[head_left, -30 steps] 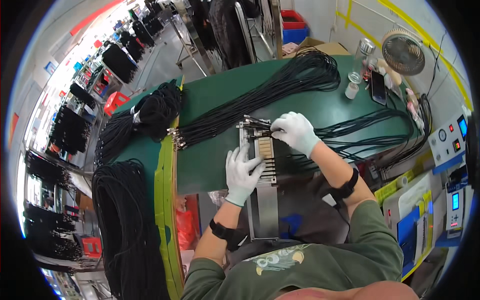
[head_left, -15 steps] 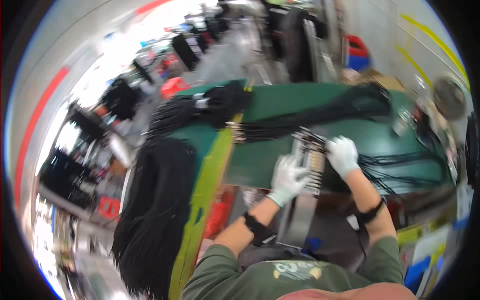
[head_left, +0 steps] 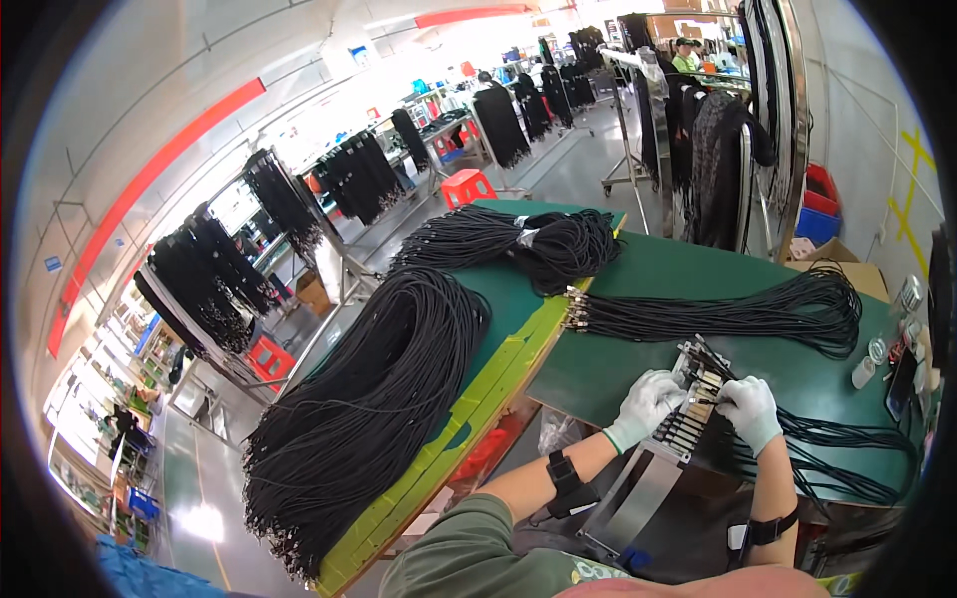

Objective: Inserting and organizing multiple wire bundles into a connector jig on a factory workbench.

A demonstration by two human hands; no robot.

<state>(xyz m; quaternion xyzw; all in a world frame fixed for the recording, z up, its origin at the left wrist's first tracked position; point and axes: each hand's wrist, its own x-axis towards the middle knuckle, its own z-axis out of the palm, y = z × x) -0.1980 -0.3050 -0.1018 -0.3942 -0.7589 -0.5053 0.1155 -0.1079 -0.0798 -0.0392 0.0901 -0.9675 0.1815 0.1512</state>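
Observation:
My left hand (head_left: 650,407), in a white glove, is closed with its fingertips pinched together at the left side of a metal holder (head_left: 680,431) with a row of slots. Whatever it pinches is too small to make out. On the holder's other side my right hand (head_left: 750,411), gloved too, pinches a black cable near its end, over the row. Several cable ends with metal connectors lie side by side in the slots. From beneath my right hand, black cables (head_left: 847,439) run off to the right across the green table (head_left: 618,374).
Beyond the holder lies a long cable bundle (head_left: 718,311). Leftward are a tied bundle (head_left: 573,244) and a big looped heap of cables (head_left: 369,409), beside a yellow-green strip (head_left: 469,399). Small jars (head_left: 865,371) stand at right. Hanging racks (head_left: 718,149) and a red stool (head_left: 467,186) are farther back.
The view has swung left and steadied, so the table and both hands sit lower and farther right in the picture. Both hands stay at the holder; the right hand has come over the row.

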